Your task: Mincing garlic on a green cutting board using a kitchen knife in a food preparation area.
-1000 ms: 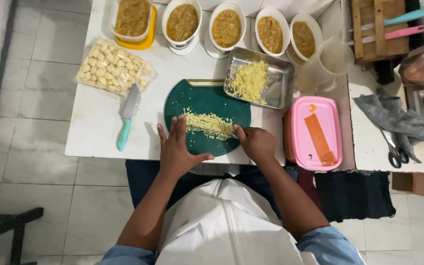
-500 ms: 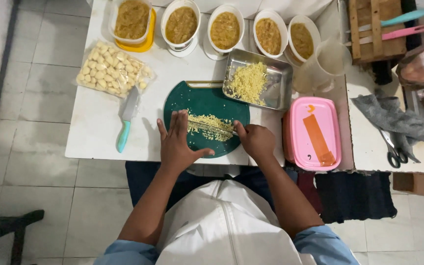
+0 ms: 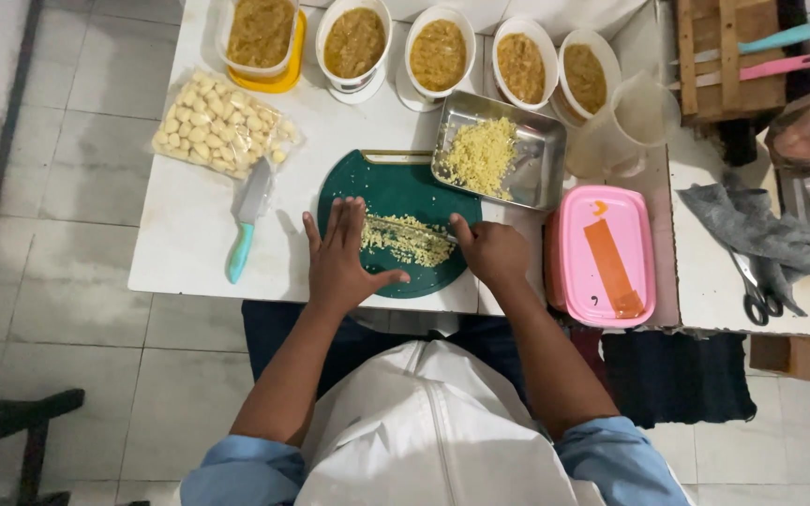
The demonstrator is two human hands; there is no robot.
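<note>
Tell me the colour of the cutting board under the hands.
Dark green: the round cutting board, seen best in the head view, with chopped pale-yellow bits on it.

bench [image 3: 189,253]: white | cutting board [image 3: 396,187]: dark green, round | minced garlic [image 3: 410,241]: pale yellow | tray [image 3: 546,150]: silver steel | lidded box [image 3: 604,253]: pink, orange strip | knife [image 3: 246,220]: teal handle, grey blade | bowls [image 3: 353,42]: white, brown paste | cloth [image 3: 752,230]: grey | sleeves [image 3: 236,468]: light blue

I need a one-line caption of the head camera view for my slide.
Seen from above, the left hand rests flat on a green cutting board while the right hand works a knife through chopped garlic.
</note>
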